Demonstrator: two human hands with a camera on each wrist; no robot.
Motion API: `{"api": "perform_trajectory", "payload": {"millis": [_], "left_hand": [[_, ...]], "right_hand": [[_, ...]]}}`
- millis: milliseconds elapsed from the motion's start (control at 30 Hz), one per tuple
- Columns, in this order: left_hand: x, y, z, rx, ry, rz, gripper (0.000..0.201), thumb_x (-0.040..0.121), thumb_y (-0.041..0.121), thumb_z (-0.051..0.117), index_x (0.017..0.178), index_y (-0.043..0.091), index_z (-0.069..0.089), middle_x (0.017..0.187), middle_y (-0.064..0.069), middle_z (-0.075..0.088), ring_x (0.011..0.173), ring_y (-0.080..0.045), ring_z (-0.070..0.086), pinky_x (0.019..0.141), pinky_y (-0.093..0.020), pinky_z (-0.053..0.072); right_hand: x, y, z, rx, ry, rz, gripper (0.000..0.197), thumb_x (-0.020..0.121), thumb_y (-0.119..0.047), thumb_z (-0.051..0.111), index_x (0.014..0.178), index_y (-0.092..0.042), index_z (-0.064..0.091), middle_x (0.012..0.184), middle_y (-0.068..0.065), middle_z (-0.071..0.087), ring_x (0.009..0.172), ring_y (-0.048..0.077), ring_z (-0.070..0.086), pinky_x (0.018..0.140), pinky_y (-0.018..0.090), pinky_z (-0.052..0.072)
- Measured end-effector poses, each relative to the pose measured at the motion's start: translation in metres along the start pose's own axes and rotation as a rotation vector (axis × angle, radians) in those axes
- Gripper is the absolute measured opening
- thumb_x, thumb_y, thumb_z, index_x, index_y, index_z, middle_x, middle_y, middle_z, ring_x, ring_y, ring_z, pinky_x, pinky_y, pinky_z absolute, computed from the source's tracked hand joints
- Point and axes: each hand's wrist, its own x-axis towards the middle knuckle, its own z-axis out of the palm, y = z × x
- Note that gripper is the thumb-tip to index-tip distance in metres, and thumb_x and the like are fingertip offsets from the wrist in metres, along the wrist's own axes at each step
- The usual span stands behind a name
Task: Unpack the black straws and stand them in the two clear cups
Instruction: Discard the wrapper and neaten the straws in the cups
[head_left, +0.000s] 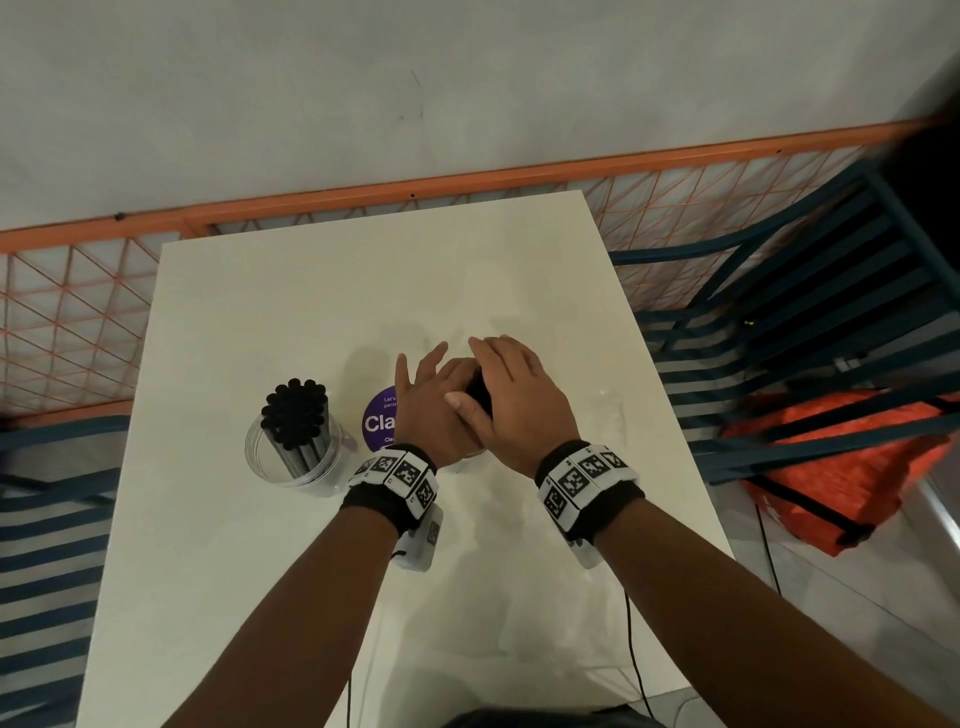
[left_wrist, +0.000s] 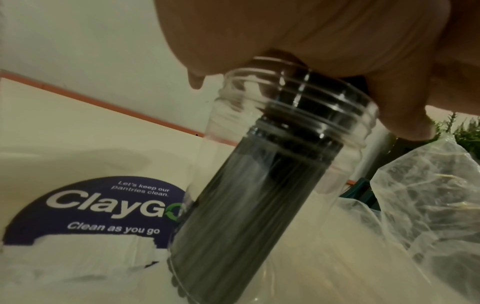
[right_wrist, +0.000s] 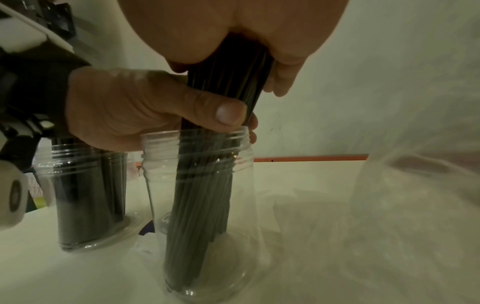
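Note:
A clear cup (head_left: 298, 457) full of black straws (head_left: 297, 413) stands on the left of the white table (head_left: 363, 270). The second clear cup (right_wrist: 202, 205) stands at the table's middle, mostly hidden under my hands in the head view. A bundle of black straws (right_wrist: 200, 195) reaches down to its bottom. My left hand (head_left: 441, 384) pinches that bundle just above the rim, thumb (right_wrist: 228, 113) in front. My right hand (head_left: 498, 384) grips the bundle's top from above (right_wrist: 233, 30). The left wrist view shows the same cup (left_wrist: 272, 185), with blurred straws inside.
Crumpled clear plastic wrapping (left_wrist: 428, 195) lies right of the middle cup. A round purple sticker (left_wrist: 103, 207) is on the table between the cups. Blue slatted chairs (head_left: 779, 312), an orange bag (head_left: 831, 457) and an orange mesh fence (head_left: 78, 312) surround the table.

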Motion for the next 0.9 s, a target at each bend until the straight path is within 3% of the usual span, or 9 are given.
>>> {"api": "perform_trajectory", "payload": {"millis": [200, 333, 433, 500, 633, 800, 900], "left_hand": [[-0.001, 0.002, -0.006, -0.055, 0.011, -0.017, 0.077, 0.075, 0.044, 0.074, 0.142, 0.018, 0.047, 0.144, 0.002, 0.055, 0.151, -0.028, 0.026, 0.123, -0.059, 0.005], [0.0, 0.004, -0.006, -0.027, 0.02, 0.0, 0.089, 0.063, 0.075, 0.053, 0.136, 0.024, 0.051, 0.138, 0.006, 0.059, 0.148, -0.026, 0.033, 0.121, -0.061, 0.012], [0.0, 0.008, -0.007, -0.099, 0.042, -0.032, 0.095, 0.053, 0.08, 0.07, 0.129, 0.025, 0.054, 0.132, 0.009, 0.064, 0.146, -0.024, 0.037, 0.122, -0.06, 0.011], [0.0, 0.008, -0.006, -0.107, 0.046, -0.027, 0.097, 0.049, 0.084, 0.07, 0.128, 0.029, 0.055, 0.13, 0.013, 0.065, 0.146, -0.021, 0.036, 0.122, -0.06, 0.009], [-0.001, 0.007, -0.007, -0.157, 0.026, -0.039, 0.111, 0.039, 0.093, 0.057, 0.134, 0.035, 0.053, 0.134, 0.017, 0.062, 0.148, -0.019, 0.032, 0.122, -0.059, 0.006], [-0.002, 0.008, -0.01, -0.176, 0.024, -0.034, 0.125, 0.036, 0.095, 0.056, 0.144, 0.035, 0.043, 0.143, 0.013, 0.057, 0.148, -0.02, 0.033, 0.123, -0.059, 0.005], [-0.004, 0.008, -0.013, -0.185, 0.021, -0.019, 0.138, 0.032, 0.103, 0.047, 0.15, 0.032, 0.034, 0.144, 0.008, 0.057, 0.147, -0.02, 0.034, 0.123, -0.059, 0.007]], "right_hand": [[0.001, -0.004, -0.008, -0.043, 0.054, -0.017, 0.072, 0.091, -0.066, 0.04, 0.147, -0.02, 0.036, 0.152, 0.004, 0.041, 0.14, 0.024, 0.035, 0.115, 0.043, 0.03], [-0.002, 0.001, -0.022, 0.031, 0.129, 0.04, 0.067, 0.091, -0.064, 0.041, 0.142, -0.021, 0.042, 0.148, 0.001, 0.043, 0.135, 0.022, 0.039, 0.109, 0.041, 0.039], [-0.01, 0.013, -0.031, 0.079, 0.186, 0.103, 0.062, 0.091, -0.061, 0.043, 0.139, -0.022, 0.045, 0.144, 0.001, 0.046, 0.13, 0.021, 0.042, 0.102, 0.039, 0.044], [-0.017, 0.025, -0.035, 0.111, 0.216, 0.145, 0.058, 0.092, -0.059, 0.045, 0.137, -0.021, 0.047, 0.142, 0.0, 0.046, 0.127, 0.019, 0.044, 0.097, 0.035, 0.046], [-0.029, 0.047, -0.041, 0.134, 0.256, 0.168, 0.058, 0.092, -0.06, 0.044, 0.133, -0.019, 0.05, 0.138, 0.002, 0.048, 0.123, 0.019, 0.049, 0.094, 0.036, 0.049], [-0.04, 0.064, -0.048, 0.147, 0.283, 0.23, 0.059, 0.091, -0.064, 0.039, 0.13, -0.021, 0.051, 0.134, -0.001, 0.05, 0.119, 0.017, 0.051, 0.087, 0.031, 0.048], [-0.05, 0.075, -0.052, 0.187, 0.29, 0.318, 0.06, 0.089, -0.067, 0.038, 0.129, -0.024, 0.051, 0.133, -0.002, 0.049, 0.115, 0.015, 0.054, 0.08, 0.029, 0.046]]}}
